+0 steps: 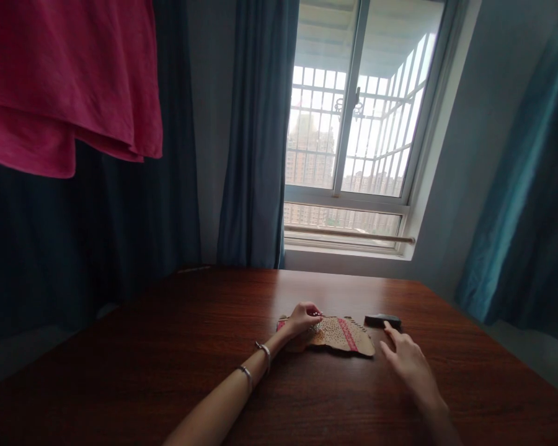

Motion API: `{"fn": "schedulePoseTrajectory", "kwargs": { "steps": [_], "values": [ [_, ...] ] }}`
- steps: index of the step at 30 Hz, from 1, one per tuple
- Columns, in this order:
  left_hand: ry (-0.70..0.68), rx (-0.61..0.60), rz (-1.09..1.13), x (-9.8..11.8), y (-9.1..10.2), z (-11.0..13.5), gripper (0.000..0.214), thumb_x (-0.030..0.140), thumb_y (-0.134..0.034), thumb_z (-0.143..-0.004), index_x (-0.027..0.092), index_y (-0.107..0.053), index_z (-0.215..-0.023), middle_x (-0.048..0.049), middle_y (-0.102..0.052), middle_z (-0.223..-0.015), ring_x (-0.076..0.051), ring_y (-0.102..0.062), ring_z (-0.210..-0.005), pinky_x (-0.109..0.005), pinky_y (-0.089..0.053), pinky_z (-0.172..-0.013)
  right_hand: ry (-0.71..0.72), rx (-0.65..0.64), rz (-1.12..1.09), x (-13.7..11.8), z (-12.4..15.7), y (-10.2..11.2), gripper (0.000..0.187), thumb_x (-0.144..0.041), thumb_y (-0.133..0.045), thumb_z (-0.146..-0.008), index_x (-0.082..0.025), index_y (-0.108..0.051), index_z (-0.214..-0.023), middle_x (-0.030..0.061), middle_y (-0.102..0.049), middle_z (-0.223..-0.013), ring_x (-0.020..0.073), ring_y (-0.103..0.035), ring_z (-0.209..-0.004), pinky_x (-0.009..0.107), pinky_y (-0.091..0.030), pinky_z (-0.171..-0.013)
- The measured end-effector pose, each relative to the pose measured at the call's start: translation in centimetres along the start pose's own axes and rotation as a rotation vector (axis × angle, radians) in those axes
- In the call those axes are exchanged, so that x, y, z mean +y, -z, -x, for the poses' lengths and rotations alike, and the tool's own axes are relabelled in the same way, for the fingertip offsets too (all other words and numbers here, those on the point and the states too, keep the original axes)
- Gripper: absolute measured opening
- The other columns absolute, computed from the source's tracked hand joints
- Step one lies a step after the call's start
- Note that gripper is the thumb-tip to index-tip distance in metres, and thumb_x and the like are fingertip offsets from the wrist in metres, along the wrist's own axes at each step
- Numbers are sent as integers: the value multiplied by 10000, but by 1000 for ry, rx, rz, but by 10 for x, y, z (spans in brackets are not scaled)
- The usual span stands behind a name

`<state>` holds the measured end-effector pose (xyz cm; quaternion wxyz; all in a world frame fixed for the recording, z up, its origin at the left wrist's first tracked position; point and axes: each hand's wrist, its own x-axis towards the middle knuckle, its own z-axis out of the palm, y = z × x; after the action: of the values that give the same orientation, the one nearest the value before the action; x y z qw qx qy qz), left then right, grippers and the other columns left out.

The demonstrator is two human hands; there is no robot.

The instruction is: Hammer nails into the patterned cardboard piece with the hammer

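A flat, tan, perforated piece with pink stripes [341,335] lies on the dark wooden table [177,365]. My left hand [303,318] rests on the piece's left end, fingers curled and pinched at its upper edge. Two silver bangles circle that wrist. My right hand [407,359] hovers just right of the piece, fingers stretched out and holding nothing. Its fingertips point toward a small dark flat object [382,321] lying beyond it on the table.
A window with a metal grille [353,124] is behind the table, flanked by blue curtains [255,136]. A red cloth [69,80] hangs at the upper left. The table's right edge runs diagonally near another curtain [525,217].
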<state>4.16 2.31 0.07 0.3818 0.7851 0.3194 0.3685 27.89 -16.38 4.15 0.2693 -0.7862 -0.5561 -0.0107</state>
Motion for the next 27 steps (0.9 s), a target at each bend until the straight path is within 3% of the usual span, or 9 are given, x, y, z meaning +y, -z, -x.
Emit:
{"fn": "schedulePoseTrajectory", "kwargs": {
  "steps": [4, 8, 14, 19, 22, 25, 27],
  "values": [
    [13, 1, -19, 0, 1, 0, 242, 296, -611, -657, 111, -679, -798, -46, -678, -760, -147, -599, -707, -215, -432, -618, -216, 39, 347, 39, 57, 7, 514, -446, -392, -810, -73, -529, -1136, 210, -616, -817, 342, -631, -733, 472, -462, -664],
    [5, 11, -30, 2, 0, 0, 231, 293, -610, -655, 110, -681, -777, -44, -674, -735, -145, -594, -686, -214, -429, -607, -155, 19, 331, 41, 88, 13, 396, -442, -393, -818, -135, -575, -990, 196, -607, -813, 318, -635, -697, 460, -466, -637],
    [14, 23, -34, 3, 0, 0, 227, 288, -611, -651, 106, -681, -765, -49, -674, -731, -148, -595, -684, -216, -428, -607, -166, -202, -49, 43, 65, 27, 163, -360, -473, -754, -218, -539, -801, 79, -621, -728, 243, -631, -721, 305, -465, -600],
    [3, 9, -55, 1, 1, 0, 236, 301, -605, -658, 115, -682, -782, -45, -678, -749, -149, -595, -691, -219, -425, -615, -478, -411, -466, 62, 46, 11, 196, -316, -384, -746, -191, -453, -880, -34, -485, -536, 123, -503, -379, 202, -314, -347],
    [2, 7, -53, 1, 1, 1, 236, 306, -604, -661, 117, -677, -783, -43, -678, -756, -147, -592, -695, -216, -422, -617, -555, -385, -582, 71, 48, 3, 235, -324, -424, -720, -191, -439, -913, -79, -409, -480, 78, -399, -292, 169, -222, -303],
    [17, 7, -52, 2, 1, 1, 235, 309, -606, -660, 118, -673, -778, -41, -676, -755, -146, -589, -697, -216, -420, -619, -525, -328, -680, 69, 55, 2, 231, -404, -486, -706, -201, -443, -807, -104, -339, -429, 49, -306, -251, 158, -162, -274],
    [26, 1, -48, 2, 1, 1, 237, 310, -611, -655, 116, -673, -776, -41, -674, -753, -147, -587, -696, -215, -418, -614, -533, -366, -852, 62, 61, 7, 287, -483, -501, -705, -210, -433, -762, -112, -314, -422, 31, -242, -241, 151, -150, -256]
  ]
}}
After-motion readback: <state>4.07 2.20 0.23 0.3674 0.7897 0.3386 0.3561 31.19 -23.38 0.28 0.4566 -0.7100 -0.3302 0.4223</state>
